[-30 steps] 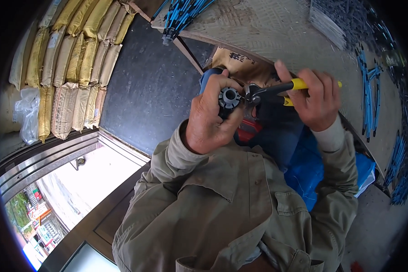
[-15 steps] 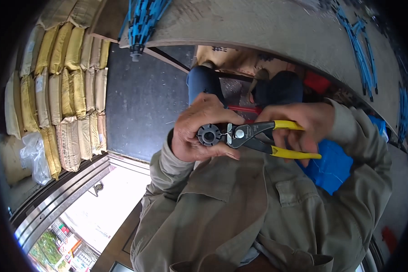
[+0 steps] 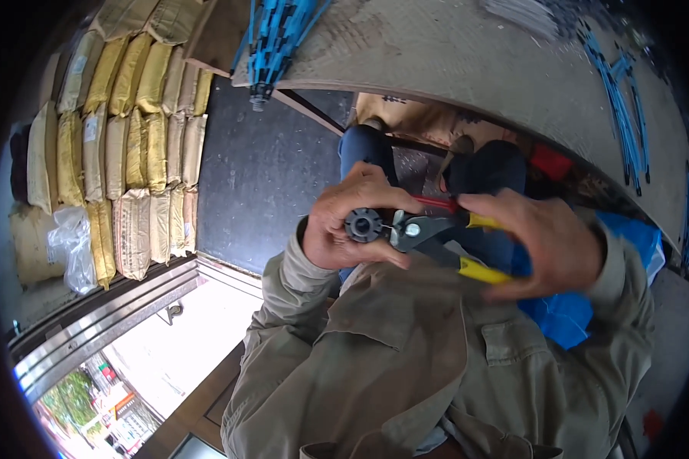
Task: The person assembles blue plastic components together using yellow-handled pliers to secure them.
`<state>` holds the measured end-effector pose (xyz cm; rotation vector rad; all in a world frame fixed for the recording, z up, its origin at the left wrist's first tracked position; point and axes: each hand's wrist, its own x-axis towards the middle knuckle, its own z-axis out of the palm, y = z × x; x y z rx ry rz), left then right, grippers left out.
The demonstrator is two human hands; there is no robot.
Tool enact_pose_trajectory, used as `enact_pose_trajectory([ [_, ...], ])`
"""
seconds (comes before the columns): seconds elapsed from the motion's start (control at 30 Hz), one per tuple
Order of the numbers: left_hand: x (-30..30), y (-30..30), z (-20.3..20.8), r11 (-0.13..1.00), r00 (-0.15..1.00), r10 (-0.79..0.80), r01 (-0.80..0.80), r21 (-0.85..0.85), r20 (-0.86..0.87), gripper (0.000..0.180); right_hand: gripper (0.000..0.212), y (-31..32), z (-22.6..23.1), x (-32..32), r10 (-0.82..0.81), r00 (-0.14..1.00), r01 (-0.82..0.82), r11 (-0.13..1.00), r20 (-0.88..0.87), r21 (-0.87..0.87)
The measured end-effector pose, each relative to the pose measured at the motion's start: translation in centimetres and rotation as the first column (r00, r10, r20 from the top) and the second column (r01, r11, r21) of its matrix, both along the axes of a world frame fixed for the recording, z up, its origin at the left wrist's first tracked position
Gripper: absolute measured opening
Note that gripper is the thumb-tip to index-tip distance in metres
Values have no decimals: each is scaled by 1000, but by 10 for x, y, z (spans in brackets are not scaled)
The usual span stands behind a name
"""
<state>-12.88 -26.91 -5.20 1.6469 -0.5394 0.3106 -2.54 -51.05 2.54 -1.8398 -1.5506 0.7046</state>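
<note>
My left hand (image 3: 331, 218) is closed round a black round plastic hub (image 3: 364, 225) with slots about its rim and a hole in its middle. A thin wire runs from the hub to the jaws of a pair of pliers (image 3: 429, 227) with dark metal arms and yellow grips. My right hand (image 3: 555, 243), blurred by motion, grips the spread handles, thumb on the upper one and fingers at the lower. Both hands are above my lap, with the hub and jaws close together.
Ahead stands a table (image 3: 413, 46) bearing a bundle of blue rods (image 3: 277, 42) and more blue rods (image 3: 624, 115) on the right. Filled sacks (image 3: 126, 130) are stacked at left, a clear plastic bag (image 3: 73, 249) against them. Blue sheeting (image 3: 559, 317) lies by my right arm.
My right hand has shifted its hold on the pliers, its fingers spreading wider around the handles. The whole scene has slid slightly right as the view turned. The hub stays in my left hand.
</note>
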Motion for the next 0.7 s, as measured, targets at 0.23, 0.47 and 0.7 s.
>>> enact_pose_trajectory([
  [0.23, 0, 2, 19, 987, 970, -73, 104, 124, -233, 63, 61, -12, -30, 6, -137, 781, -107, 932, -610, -347],
  [0.47, 2, -4, 6, 998, 995, 23, -18, 54, -99, 61, 51, -6, -12, 5, -125, 657, -32, 981, -743, -194],
  [0.7, -4, -13, 3, 977, 977, 208, -206, 51, -54, 54, 38, -1, -41, -13, -264, 738, 165, 963, 621, 213],
])
